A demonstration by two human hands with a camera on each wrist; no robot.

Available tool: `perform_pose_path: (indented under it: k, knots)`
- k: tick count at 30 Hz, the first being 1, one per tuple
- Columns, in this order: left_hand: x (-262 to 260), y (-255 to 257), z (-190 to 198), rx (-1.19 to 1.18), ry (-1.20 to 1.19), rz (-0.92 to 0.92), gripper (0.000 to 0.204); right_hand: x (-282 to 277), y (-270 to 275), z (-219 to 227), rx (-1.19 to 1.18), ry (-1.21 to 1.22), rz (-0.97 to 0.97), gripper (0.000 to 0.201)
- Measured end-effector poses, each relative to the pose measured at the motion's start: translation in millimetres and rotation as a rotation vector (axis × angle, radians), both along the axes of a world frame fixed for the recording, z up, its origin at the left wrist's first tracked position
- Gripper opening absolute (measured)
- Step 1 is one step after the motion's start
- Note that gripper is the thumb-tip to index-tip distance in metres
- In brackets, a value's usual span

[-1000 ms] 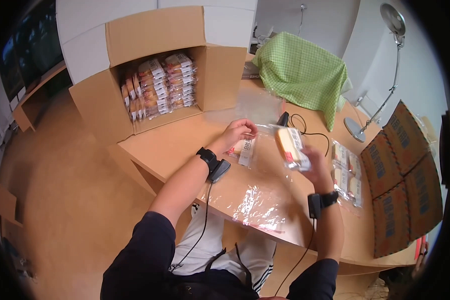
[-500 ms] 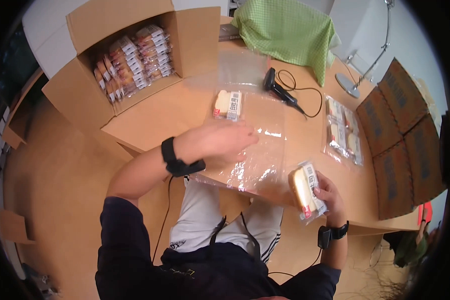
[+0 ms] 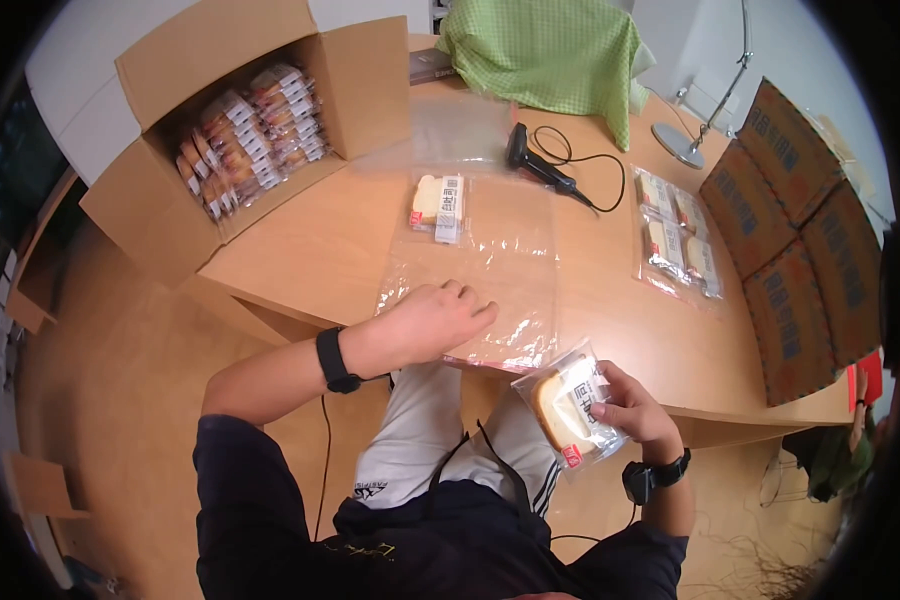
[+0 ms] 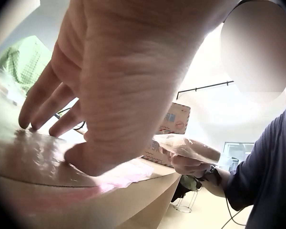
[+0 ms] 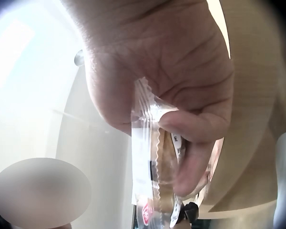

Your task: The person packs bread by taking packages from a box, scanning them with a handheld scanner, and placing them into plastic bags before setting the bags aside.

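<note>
A large clear plastic bag (image 3: pixel 515 260) lies flat on the table, its pink-edged end at the front edge. My left hand (image 3: pixel 435 322) rests on the bag's near part, fingertips and thumb touching the film with the fingers spread. At the bag's far left corner lies a wrapped bread slice (image 3: pixel 430 198) with a white printed label. My right hand (image 3: pixel 638 408) grips a second wrapped bread slice (image 3: pixel 560 405) by its side, thumb on top, in front of the table edge above my lap. The wrapper (image 5: pixel 143 143) crinkles between thumb and fingers in the right wrist view.
An open carton (image 3: pixel 365 95) at the back left holds stacks of wrapped bread. A black barcode scanner (image 3: pixel 540 165) with its cable lies behind the bag. To the right are a filled bread pack (image 3: pixel 675 240) and a standing cardboard piece (image 3: pixel 785 250). A green checked cloth (image 3: pixel 540 55) drapes something behind.
My right hand has brought the wrapped bread down from over the table to the front edge. My left hand has moved from the far bread slice to the bag's near end.
</note>
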State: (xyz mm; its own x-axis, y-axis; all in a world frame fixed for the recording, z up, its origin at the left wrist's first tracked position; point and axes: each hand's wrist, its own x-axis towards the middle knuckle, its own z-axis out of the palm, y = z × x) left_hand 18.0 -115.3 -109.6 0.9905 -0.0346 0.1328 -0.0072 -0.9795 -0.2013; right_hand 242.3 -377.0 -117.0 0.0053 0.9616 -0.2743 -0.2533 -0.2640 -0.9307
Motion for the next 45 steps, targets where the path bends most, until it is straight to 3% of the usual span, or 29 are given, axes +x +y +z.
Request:
perform_pose_path:
  k: [3,8,11,14,16,18,21,26,29,32,37,43,45]
  knots:
    - [3.7,0.8,2.4,-0.054,-0.04,0.051,0.023,-9.4,5.5,-2.3,0.025,0.009,0.027,0.052]
    - [16.0,10.6,4.2,-0.039,-0.168,0.08,0.008,-47.5,34.5,-1.4,-0.006,0.033,0.208,0.064]
    - [22.2,11.3,11.0,-0.062,-0.196,0.104,0.006,-60.6,52.6,-9.3,0.064,0.121,0.171,0.068]
    - [28.9,5.8,15.8,-0.081,-0.242,0.104,0.005,-59.9,67.4,1.8,-0.027,0.3,0.119,0.068]
    - [33.9,0.7,17.4,-0.091,-0.298,0.084,0.005,-63.6,72.0,10.8,-0.079,0.168,-0.019,0.065]
    - [39.5,-4.5,17.5,-0.068,-0.346,0.063,0.006,-60.9,72.4,14.1,-0.065,0.124,-0.011,0.061]
    - [47.3,-9.3,17.2,0.0,-0.327,0.071,0.007,-55.0,65.0,23.2,-0.118,0.039,0.239,0.063]
    - [50.2,-3.8,8.2,0.0,-0.317,0.086,0.007,-50.9,36.7,42.3,-0.184,-0.126,0.29,0.065]
    - [49.3,-7.4,4.1,-0.042,-0.328,0.078,0.007,-51.3,27.6,55.5,-0.11,-0.068,0.205,0.059]
    - [53.2,-16.1,12.7,-0.051,-0.301,0.112,0.007,-50.1,39.6,37.0,-0.105,-0.045,0.03,0.052]
    - [58.9,-16.8,12.5,-0.002,-0.286,0.179,0.008,-42.8,58.1,19.2,-0.078,0.054,-0.091,0.049]
    - [58.9,-25.9,16.2,0.027,-0.237,0.134,0.011,-34.7,82.5,4.7,0.053,0.174,-0.165,0.068]
    - [57.5,-27.2,16.4,0.071,-0.222,0.119,0.011,-41.3,89.1,-4.8,0.123,0.088,-0.398,0.078]
